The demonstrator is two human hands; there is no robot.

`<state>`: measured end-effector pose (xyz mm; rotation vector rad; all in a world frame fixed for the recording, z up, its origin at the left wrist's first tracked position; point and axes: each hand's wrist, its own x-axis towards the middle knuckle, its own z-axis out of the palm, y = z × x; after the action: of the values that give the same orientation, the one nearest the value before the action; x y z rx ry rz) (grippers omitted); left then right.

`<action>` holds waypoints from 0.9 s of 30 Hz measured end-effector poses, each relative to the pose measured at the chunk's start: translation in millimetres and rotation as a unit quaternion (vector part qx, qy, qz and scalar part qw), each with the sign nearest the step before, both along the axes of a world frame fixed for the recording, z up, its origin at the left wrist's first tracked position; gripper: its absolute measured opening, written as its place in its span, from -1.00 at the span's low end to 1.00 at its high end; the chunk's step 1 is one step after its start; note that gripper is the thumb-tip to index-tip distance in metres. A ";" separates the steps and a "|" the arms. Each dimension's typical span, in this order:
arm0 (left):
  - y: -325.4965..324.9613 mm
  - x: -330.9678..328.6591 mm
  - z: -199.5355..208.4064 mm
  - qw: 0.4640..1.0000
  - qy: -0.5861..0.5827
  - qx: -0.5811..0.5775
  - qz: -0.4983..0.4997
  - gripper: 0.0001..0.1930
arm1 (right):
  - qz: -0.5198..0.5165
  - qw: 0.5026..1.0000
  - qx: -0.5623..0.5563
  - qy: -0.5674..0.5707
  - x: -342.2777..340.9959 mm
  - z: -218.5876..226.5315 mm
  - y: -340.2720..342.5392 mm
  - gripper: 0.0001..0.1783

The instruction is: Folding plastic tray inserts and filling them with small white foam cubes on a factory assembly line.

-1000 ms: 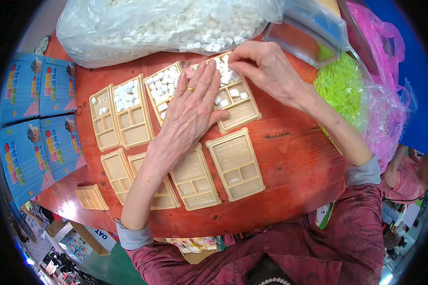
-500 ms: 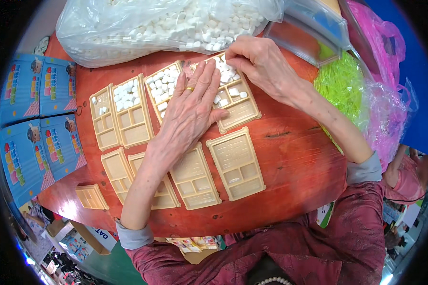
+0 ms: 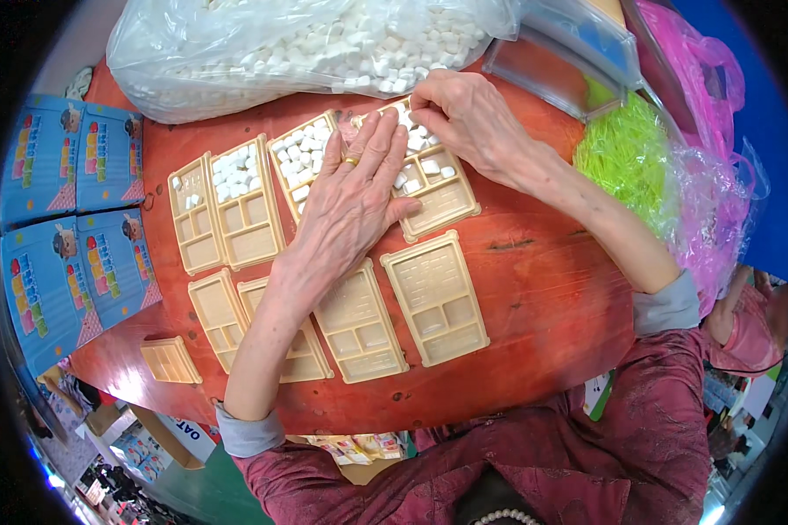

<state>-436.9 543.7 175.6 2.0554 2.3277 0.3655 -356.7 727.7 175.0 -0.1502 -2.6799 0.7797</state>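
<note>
My left hand (image 3: 346,206) lies flat, fingers stretched out, across the gap between two beige compartment trays, its fingertips on the edge of the right one. That beige tray (image 3: 446,208) holds small white pieces like mini marshmallows (image 3: 422,140) in its upper section, with a few in the small compartments. My right hand (image 3: 473,118) is over its upper right corner, thumb and fingers pinched together; whatever they hold is hidden. Left of my left hand, another tray's white pieces (image 3: 302,157) fill its upper part. Farther left stand a partly filled tray (image 3: 249,236) and one with few pieces (image 3: 199,251).
A clear bag of white pieces (image 3: 324,52) lies along the far edge. Nearer me are several empty trays (image 3: 433,284). Blue printed boxes (image 3: 48,166) stand at left. Green shreds (image 3: 622,149), a pink bag (image 3: 705,79) and a clear plastic container (image 3: 556,79) lie at right.
My right hand has shifted very slightly left over the tray, still pinched. My left hand stays flat in the same place.
</note>
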 end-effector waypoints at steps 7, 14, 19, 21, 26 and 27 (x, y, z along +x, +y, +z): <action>0.2 0.4 1.6 1.000 0.004 -0.005 0.002 -0.30 | 0.012 0.997 -0.075 0.017 8.7 10.7 1.4 -0.84; 1.9 1.7 3.0 1.000 0.010 -0.010 0.006 -0.30 | 0.031 0.999 -0.017 -0.009 17.9 11.9 -4.7 -0.87; 0.4 1.6 3.4 1.000 0.010 -0.011 0.007 -0.30 | 0.031 0.999 0.010 -0.007 21.2 8.0 -2.5 -0.90; 0.3 1.7 4.0 0.998 -0.009 -0.057 0.021 -0.23 | 0.037 0.999 0.015 -0.013 22.7 10.6 -2.1 -0.89; 1.2 2.7 5.2 0.998 0.002 -0.061 0.021 -0.22 | 0.051 0.997 -0.047 0.030 23.7 19.2 -7.7 -0.90; 0.9 2.3 4.8 0.998 0.003 -0.061 0.022 -0.22 | 0.047 0.996 -0.072 -0.036 21.7 25.1 -11.1 -0.90</action>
<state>-434.5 544.6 180.4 1.9571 2.3387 0.2115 -335.0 716.6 200.2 -0.0884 -2.7146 1.0164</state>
